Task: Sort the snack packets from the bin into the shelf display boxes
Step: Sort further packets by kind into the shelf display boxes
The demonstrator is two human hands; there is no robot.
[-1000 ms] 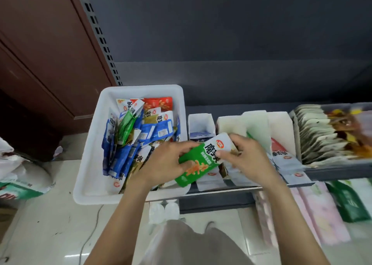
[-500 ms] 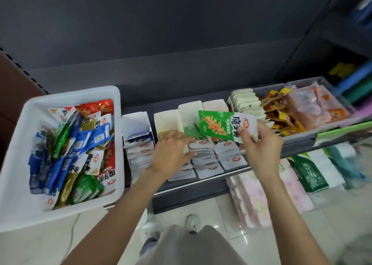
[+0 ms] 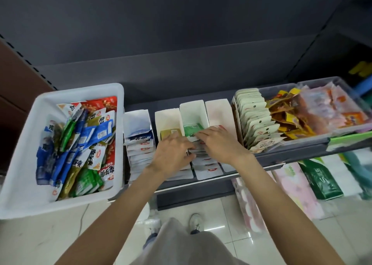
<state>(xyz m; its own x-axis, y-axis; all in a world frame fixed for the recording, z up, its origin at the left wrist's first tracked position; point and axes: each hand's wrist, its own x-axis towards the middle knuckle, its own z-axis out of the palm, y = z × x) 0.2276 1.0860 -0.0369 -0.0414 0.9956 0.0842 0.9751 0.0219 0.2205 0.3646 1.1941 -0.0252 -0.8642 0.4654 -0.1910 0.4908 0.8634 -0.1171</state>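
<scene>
A white bin at the left holds several mixed blue, green, gold and red snack packets. Four white display boxes stand side by side on the shelf: blue, gold, green and red. My right hand pinches a green packet that stands in the green box. My left hand presses its fingers into the row of packets in front of it; its fingertips are hidden among them.
A grey tray at the right holds white hang-tab packets and orange and pink snacks. The dark shelf edge runs below the boxes. Tissue packs sit on the lower level, above a tiled floor.
My right hand carried the green packet from the bin side over to the green box and lowered it in. My left hand let go of it and moved to the packet rows.
</scene>
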